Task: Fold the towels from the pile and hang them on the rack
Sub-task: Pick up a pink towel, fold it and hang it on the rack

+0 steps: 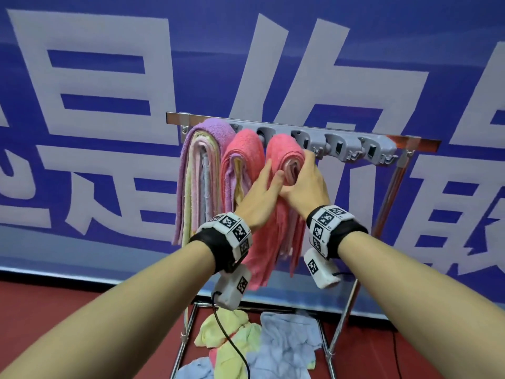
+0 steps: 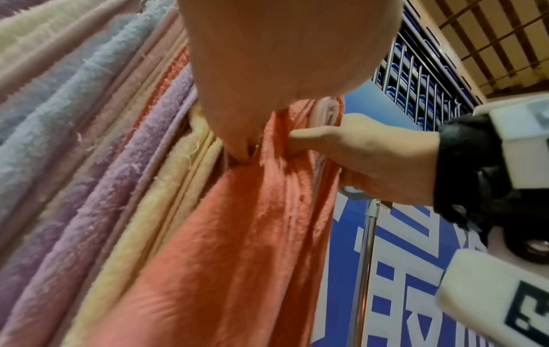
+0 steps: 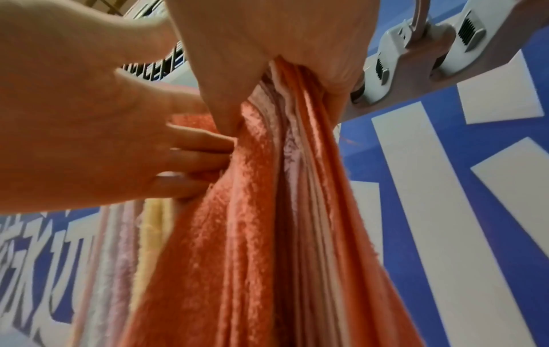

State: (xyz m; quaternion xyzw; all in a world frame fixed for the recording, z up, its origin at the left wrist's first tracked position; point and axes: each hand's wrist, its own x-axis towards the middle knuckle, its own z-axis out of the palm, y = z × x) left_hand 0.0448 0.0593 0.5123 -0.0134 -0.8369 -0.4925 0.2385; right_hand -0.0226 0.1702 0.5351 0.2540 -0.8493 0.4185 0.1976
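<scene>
Coral towel bundle (image 1: pixel 284 170) hung draped over the third peg of the rack (image 1: pixel 322 138), folded layers down, just right of a second coral bundle (image 1: pixel 243 160) and a purple-topped bundle (image 1: pixel 207 149) on the pegs to the left. Pile (image 1: pixel 273 346) of unfolded yellow and blue towels lay on the floor under the rack, so the task looked partway done.

Right hand (image 1: pixel 303 184) sat on the front of the coral towel bundle near the fold, thumb and fingers curled round the layers; grip narrow, holding the towel. Right wrist view showed the cloth bunched under the palm, right beside the grey peg strip (image 3: pixel 415 47). Left hand (image 1: pixel 262 192) pressed against the bundle's left side with fingers straight, flat into the gap next to the neighbouring bundle; not pinching anything, grip relaxed wide.

Step in hand, my guess: seating and tidying the hung towel. To do it well: keep the layers stacked, centre the fold on the peg so both halves hang even, smooth down along the sides, don't drag the neighbour bundle off its peg.

Both forearms reached forward and up, wrists close together, palms facing the towel.
</scene>
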